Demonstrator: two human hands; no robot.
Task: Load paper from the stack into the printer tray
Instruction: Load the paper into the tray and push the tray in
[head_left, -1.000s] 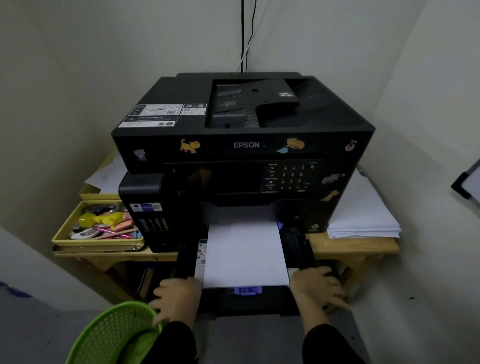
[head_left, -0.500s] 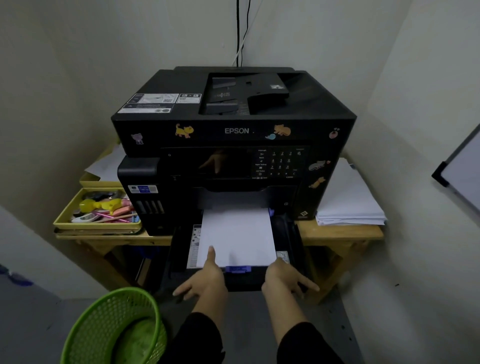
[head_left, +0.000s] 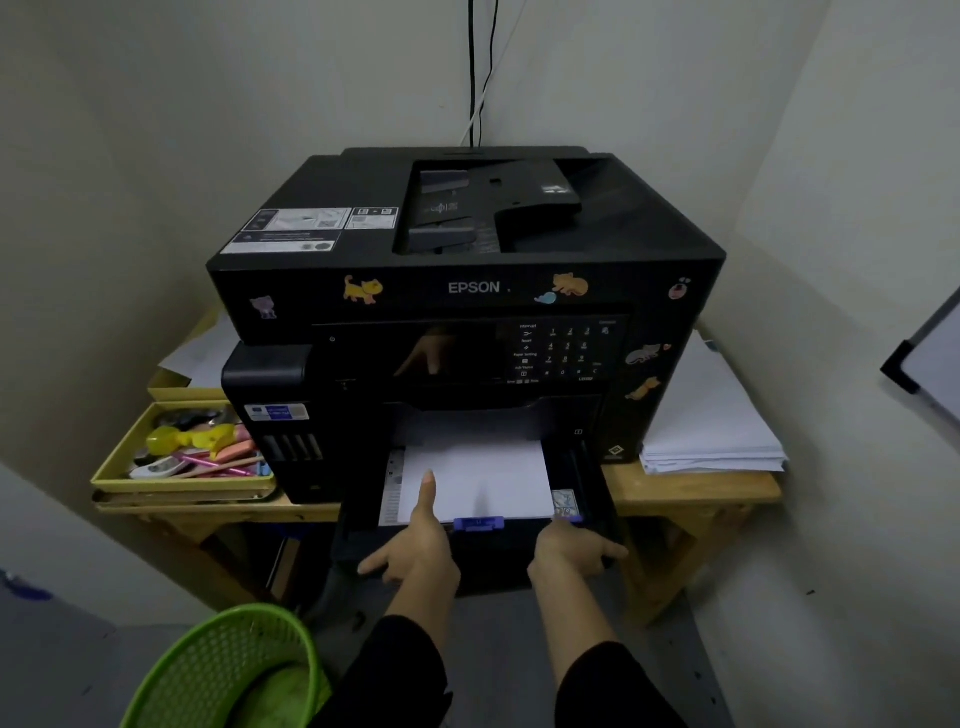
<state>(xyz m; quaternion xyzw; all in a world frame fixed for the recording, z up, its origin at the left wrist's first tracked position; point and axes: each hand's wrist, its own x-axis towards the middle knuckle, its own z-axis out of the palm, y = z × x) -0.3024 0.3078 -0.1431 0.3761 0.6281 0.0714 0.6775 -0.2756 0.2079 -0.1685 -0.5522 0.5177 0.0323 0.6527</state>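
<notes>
A black Epson printer (head_left: 467, 291) stands on a small wooden table. Its tray (head_left: 589, 480) is pulled partly out at the bottom front, with white paper (head_left: 483, 475) lying flat in it and a blue guide clip (head_left: 478, 523) at the paper's near edge. My left hand (head_left: 415, 540) rests on the tray's front, one finger stretched onto the paper and the others spread. My right hand (head_left: 571, 548) presses on the tray's front right edge, fingers spread. The paper stack (head_left: 711, 431) lies on the table to the printer's right.
A yellow tray of pens and small items (head_left: 182, 452) sits left of the printer, loose sheets behind it. A green mesh basket (head_left: 223, 670) stands on the floor at lower left. Walls close in on both sides; a framed board (head_left: 930, 358) hangs at the right.
Both hands have moved from the tray's outer corners toward its middle front. The tray has slid further into the printer, and less paper shows than a second ago.
</notes>
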